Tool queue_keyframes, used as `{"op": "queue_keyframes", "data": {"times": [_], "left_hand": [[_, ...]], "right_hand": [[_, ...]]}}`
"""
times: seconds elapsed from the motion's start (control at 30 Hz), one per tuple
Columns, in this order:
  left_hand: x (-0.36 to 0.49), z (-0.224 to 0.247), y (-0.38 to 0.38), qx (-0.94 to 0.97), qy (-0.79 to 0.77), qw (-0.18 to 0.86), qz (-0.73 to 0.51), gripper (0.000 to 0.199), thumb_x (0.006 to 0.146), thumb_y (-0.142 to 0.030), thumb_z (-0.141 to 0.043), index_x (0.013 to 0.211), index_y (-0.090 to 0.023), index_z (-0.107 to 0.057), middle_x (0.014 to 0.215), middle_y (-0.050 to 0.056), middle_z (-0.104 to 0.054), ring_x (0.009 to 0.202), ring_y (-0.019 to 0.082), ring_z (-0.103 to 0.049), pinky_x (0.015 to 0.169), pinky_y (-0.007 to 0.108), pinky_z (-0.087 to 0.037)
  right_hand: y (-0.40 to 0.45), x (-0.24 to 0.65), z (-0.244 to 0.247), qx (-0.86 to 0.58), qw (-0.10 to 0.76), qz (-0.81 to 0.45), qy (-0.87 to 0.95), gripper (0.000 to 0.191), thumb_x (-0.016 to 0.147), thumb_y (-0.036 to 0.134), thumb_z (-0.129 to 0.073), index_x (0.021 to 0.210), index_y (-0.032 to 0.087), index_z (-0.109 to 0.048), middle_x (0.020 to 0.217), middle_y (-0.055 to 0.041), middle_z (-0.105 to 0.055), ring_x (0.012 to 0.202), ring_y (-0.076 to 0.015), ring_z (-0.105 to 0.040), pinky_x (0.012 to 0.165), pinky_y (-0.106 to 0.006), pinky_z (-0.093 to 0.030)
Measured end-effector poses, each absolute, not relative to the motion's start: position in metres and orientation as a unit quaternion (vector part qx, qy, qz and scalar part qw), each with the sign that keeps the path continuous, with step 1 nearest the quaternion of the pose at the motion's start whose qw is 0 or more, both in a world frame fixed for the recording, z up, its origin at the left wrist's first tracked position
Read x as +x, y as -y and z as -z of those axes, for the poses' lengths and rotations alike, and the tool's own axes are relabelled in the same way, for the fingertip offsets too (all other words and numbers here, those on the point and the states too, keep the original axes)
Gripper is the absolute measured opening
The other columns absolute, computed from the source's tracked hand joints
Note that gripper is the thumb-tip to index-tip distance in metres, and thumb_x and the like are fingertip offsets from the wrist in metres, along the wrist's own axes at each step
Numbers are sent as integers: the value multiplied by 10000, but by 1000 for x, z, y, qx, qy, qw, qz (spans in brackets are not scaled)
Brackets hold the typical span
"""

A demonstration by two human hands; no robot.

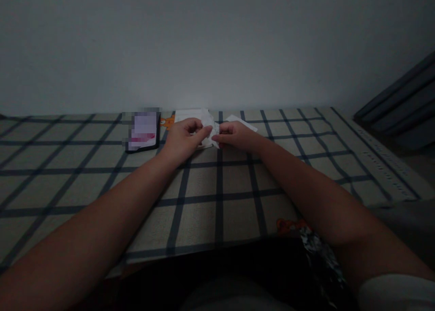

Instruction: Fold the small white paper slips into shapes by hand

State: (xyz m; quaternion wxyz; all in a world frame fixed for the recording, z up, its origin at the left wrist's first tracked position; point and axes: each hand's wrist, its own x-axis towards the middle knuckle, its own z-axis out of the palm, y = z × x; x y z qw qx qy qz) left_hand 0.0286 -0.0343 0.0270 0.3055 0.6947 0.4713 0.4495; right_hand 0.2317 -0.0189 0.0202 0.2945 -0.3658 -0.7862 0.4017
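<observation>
Between my two hands is a crumpled piece of thin white paper (210, 119), raised a little off the table. My left hand (185, 136) pinches its left side between thumb and fingers. My right hand (234, 134) grips the other side with thumb and fingertips closed together. A flat white sheet or packet (186, 114) lies behind and under my left hand, partly covered by it. Another white piece of paper (243, 121) lies behind my right hand. The scene is dim, so the folds in the held paper are hard to make out.
A phone (144, 132) with a lit screen stands or lies left of my hands. The checked tablecloth (200, 211) reaches back to a plain wall (217, 48). An orange bear print (167, 121) shows beside the phone. Dark pleated fabric (404, 102) is at the far right.
</observation>
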Motion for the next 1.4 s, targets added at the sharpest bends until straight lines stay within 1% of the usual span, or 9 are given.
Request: {"op": "queue_keyframes", "data": {"times": [0.13,0.23,0.43,0.53,0.63,0.8,1.1,1.23,1.4], "left_hand": [[26,-21,30,699,-462,345,-423,291,777,-464,-750,712,-207,-630,618,-5,-614,560,144,-569,505,241,-438],[24,-17,27,709,-460,346,-408,322,774,-499,-767,733,-195,-668,629,7,-642,567,149,-577,505,243,-428],[23,-23,28,708,-459,300,-444,351,797,-466,-750,623,-202,-596,557,-22,-560,527,131,-520,493,243,-390],[23,-28,30,727,-454,264,-442,322,815,-426,-739,623,-202,-608,564,-23,-561,545,132,-513,518,252,-393],[22,-29,30,739,-455,241,-435,321,828,-427,-729,629,-202,-616,579,-14,-576,583,144,-526,537,260,-387],[20,-24,27,739,-452,239,-439,326,841,-468,-713,668,-202,-640,613,-5,-599,634,161,-558,570,266,-404],[24,-26,31,721,-465,244,-453,272,831,-405,-721,668,-205,-632,609,-11,-592,650,154,-561,596,259,-418],[25,-26,31,703,-472,271,-457,286,819,-427,-735,672,-204,-634,600,-11,-589,605,148,-547,541,252,-406],[23,-26,28,676,-487,348,-430,344,774,-464,-788,653,-197,-608,570,-19,-570,507,130,-526,469,243,-388]], "right_hand": [[16,232,-18,-369,304,-380,792,407,872,543,-664,790,146,-632,682,14,-607,626,-108,-489,581,-248,-325],[15,231,-18,-369,310,-370,794,427,864,567,-664,773,152,-626,655,27,-583,623,-107,-481,581,-244,-317],[17,232,-19,-362,291,-407,787,444,874,572,-663,765,143,-653,676,7,-627,626,-111,-518,610,-250,-362],[17,233,-19,-365,291,-415,781,462,864,588,-677,762,138,-673,685,-2,-643,646,-118,-542,631,-253,-382],[18,234,-21,-366,285,-416,782,457,863,576,-683,752,133,-684,677,-2,-640,643,-114,-539,624,-251,-378],[21,234,-26,-372,281,-413,782,454,875,565,-677,765,125,-701,672,2,-634,611,-99,-500,588,-246,-344],[15,234,-21,-353,296,-388,798,438,887,553,-666,775,131,-699,703,-17,-662,660,-118,-547,639,-255,-398],[16,232,-21,-352,296,-353,815,381,906,484,-624,784,128,-684,688,-10,-643,645,-118,-529,623,-257,-379],[17,229,-21,-359,300,-341,816,345,918,435,-601,762,133,-655,677,3,-608,649,-115,-516,614,-252,-358]]}}
